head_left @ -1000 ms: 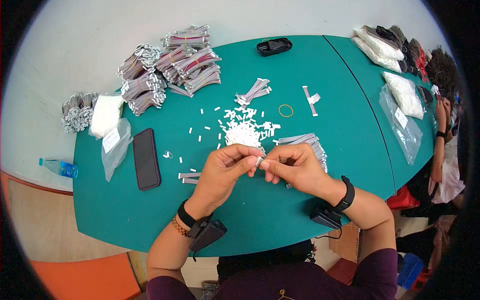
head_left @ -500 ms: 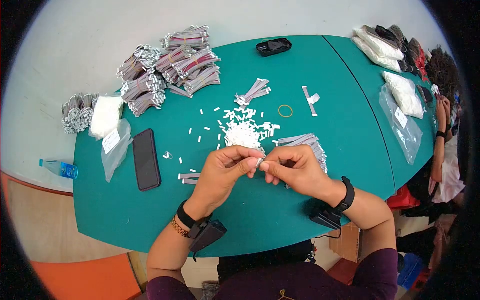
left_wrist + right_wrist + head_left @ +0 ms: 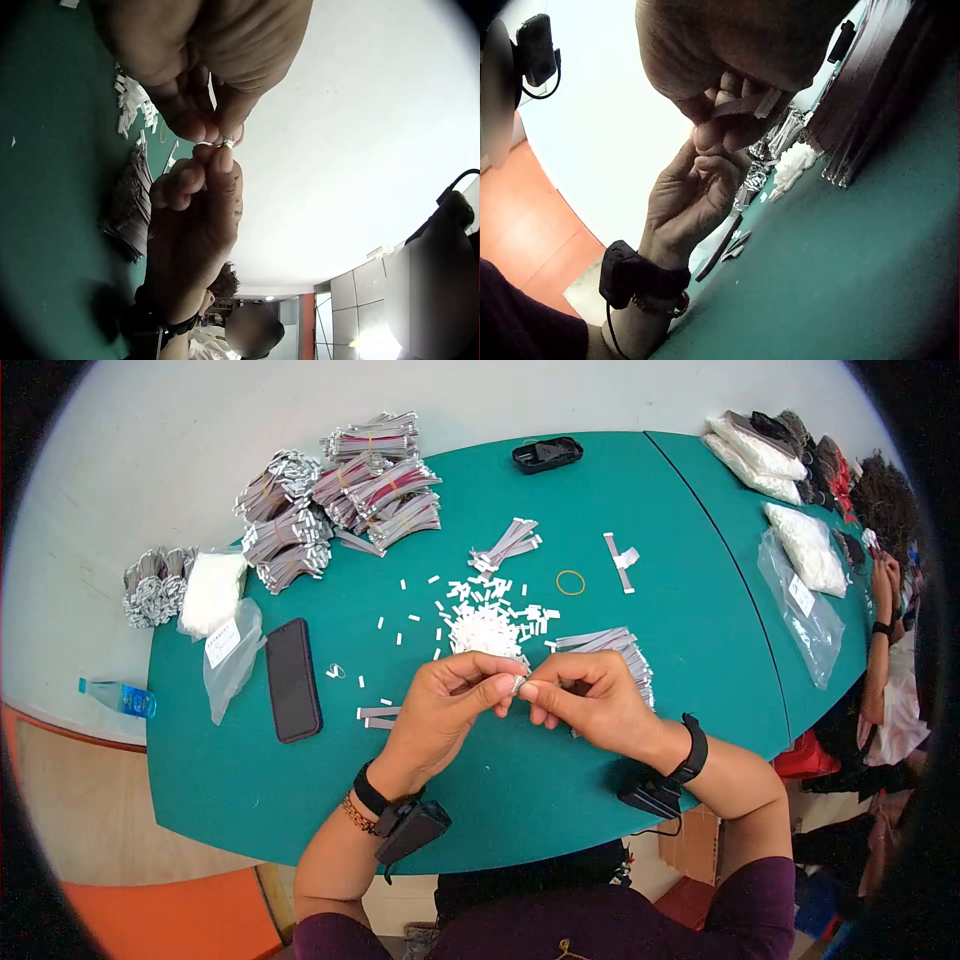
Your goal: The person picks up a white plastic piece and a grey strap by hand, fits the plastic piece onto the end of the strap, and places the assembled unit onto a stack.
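Above the table's front half, my left hand [image 3: 447, 700] and right hand [image 3: 598, 700] meet fingertip to fingertip. In the right wrist view a short grey ribbon cable [image 3: 739, 108] with a white connector at its free end curves under my right hand, gripped by its fingers. Its other end runs to the meeting fingertips. Between them shows a small white piece [image 3: 518, 683], pinched by my left thumb and fingers; the fingertips hide most of it. Just beyond the hands lies a heap of small white pieces [image 3: 485, 628]. A stack of ribbon cables [image 3: 615, 650] lies behind my right hand.
Banded cable bundles [image 3: 375, 490] are piled at the back left, near a bag of white pieces [image 3: 212, 595] and a phone [image 3: 293, 680]. A rubber band [image 3: 571, 582], loose cables [image 3: 505, 545] and a black case [image 3: 547, 454] lie farther back. Another person's arm [image 3: 878, 650] shows at right.
Both hands stay nearly in the same place, fingertips together on the small white piece. Nothing on the table has visibly moved.
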A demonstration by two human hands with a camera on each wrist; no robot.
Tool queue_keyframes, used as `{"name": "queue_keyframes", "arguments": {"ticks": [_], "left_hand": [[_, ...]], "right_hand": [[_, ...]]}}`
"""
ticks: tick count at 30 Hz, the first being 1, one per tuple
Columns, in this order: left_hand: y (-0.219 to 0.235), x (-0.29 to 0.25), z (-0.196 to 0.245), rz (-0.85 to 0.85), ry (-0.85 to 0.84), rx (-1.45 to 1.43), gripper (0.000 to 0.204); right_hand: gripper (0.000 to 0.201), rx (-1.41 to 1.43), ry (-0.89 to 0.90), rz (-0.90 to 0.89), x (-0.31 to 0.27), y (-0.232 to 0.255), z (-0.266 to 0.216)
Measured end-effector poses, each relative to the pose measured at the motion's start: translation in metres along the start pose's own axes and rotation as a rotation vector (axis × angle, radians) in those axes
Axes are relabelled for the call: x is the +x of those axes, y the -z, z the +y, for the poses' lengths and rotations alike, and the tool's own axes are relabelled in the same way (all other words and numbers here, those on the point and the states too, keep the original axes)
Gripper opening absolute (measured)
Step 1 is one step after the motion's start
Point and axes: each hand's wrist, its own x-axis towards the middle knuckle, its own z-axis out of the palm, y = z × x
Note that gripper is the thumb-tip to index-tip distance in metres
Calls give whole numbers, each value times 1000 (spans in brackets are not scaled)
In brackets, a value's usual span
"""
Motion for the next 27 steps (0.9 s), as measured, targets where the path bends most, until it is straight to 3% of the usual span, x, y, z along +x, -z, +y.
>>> {"name": "queue_keyframes", "arguments": {"ticks": [13, 27], "left_hand": [[4, 0, 0, -14, -1, 44, 18], [-3, -1, 3, 28, -181, 326, 12]], "right_hand": [[17, 8, -35, -9, 1, 1, 1], [18, 14, -89, -20, 2, 1, 1]]}}
